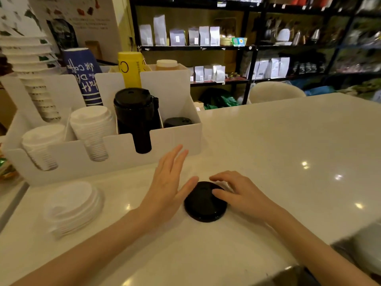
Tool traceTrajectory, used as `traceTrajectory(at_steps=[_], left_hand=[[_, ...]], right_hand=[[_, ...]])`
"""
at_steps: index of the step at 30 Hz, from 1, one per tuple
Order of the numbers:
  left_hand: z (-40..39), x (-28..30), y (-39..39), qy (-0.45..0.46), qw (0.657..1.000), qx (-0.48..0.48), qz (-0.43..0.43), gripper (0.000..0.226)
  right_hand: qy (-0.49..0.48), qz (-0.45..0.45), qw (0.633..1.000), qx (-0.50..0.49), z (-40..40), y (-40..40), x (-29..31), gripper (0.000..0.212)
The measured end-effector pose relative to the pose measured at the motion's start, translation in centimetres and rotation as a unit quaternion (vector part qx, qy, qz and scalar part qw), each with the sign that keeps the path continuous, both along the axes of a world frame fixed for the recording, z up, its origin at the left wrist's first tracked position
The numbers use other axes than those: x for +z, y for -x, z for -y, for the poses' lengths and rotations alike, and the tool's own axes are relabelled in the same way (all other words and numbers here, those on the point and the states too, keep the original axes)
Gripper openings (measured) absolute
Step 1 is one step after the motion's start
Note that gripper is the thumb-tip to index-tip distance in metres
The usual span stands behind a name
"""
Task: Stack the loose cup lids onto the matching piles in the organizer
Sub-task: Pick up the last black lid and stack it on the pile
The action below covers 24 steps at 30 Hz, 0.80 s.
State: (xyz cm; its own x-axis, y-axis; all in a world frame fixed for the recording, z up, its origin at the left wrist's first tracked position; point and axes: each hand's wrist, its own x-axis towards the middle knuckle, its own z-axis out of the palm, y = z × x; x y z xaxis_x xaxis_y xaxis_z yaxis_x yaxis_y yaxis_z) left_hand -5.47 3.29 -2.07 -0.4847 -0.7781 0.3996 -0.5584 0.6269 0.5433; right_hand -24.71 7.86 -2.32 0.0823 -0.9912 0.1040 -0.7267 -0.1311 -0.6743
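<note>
A small pile of loose black lids (203, 205) lies on the white counter in front of me. My right hand (237, 193) rests on its right side, fingers curled over the top. My left hand (167, 182) is flat and spread, thumb touching the pile's left edge. A loose pile of white lids (72, 207) lies to the left. The white organizer (175, 139) holds two white lid piles (92, 129), a tall black lid pile (136, 116) and a low black lid pile (177, 121) in the rightmost slot.
Paper cup stacks, white (35, 79), blue (84, 75) and yellow (129, 69), stand in the organizer's back row. Dark shelves with bags (206, 36) fill the background. The counter (288, 153) stretches to the right, with a dark object at its lower right corner.
</note>
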Motion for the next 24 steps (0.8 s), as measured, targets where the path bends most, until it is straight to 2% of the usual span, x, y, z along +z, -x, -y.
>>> traceTrajectory(at_steps=[3,6,8,12,16,17,20,24], left_hand=[[-1.6,-0.6,0.0,-0.09,0.993,-0.048,0.055,0.077],[-2.2,-1.6,-0.1,-0.098,0.983,-0.064,0.144,0.092],[-2.2,-2.0,-0.2,-0.09,0.98,-0.065,0.163,0.096],[-1.9,-1.4,0.0,-0.111,0.984,-0.05,0.131,0.09],[-1.2,0.1,-0.1,-0.174,0.982,-0.05,0.05,0.056],[-0.9,0.6,-0.2,-0.192,0.98,-0.047,0.038,0.058],[0.6,1.8,-0.9,-0.222,0.975,-0.008,0.005,0.083],[2.0,4.8,-2.0,-0.179,0.983,0.012,-0.03,0.081]], right_hand=[[0.015,-0.001,1.0,-0.018,-0.4,-0.2,-0.1,0.034],[0.021,0.011,0.999,-0.029,-0.5,-0.3,-0.2,0.029],[0.022,0.018,0.999,-0.03,-0.5,-0.3,-0.2,0.023],[0.02,0.031,0.999,-0.021,0.1,-0.5,-0.1,0.019],[0.016,0.057,0.998,-0.021,1.7,-0.9,0.7,0.018],[0.018,0.055,0.998,-0.018,2.2,-1.1,1.0,0.018],[0.033,0.066,0.997,-0.012,3.6,-1.8,2.7,0.02],[0.066,0.108,0.992,-0.007,5.4,-3.1,5.8,0.023]])
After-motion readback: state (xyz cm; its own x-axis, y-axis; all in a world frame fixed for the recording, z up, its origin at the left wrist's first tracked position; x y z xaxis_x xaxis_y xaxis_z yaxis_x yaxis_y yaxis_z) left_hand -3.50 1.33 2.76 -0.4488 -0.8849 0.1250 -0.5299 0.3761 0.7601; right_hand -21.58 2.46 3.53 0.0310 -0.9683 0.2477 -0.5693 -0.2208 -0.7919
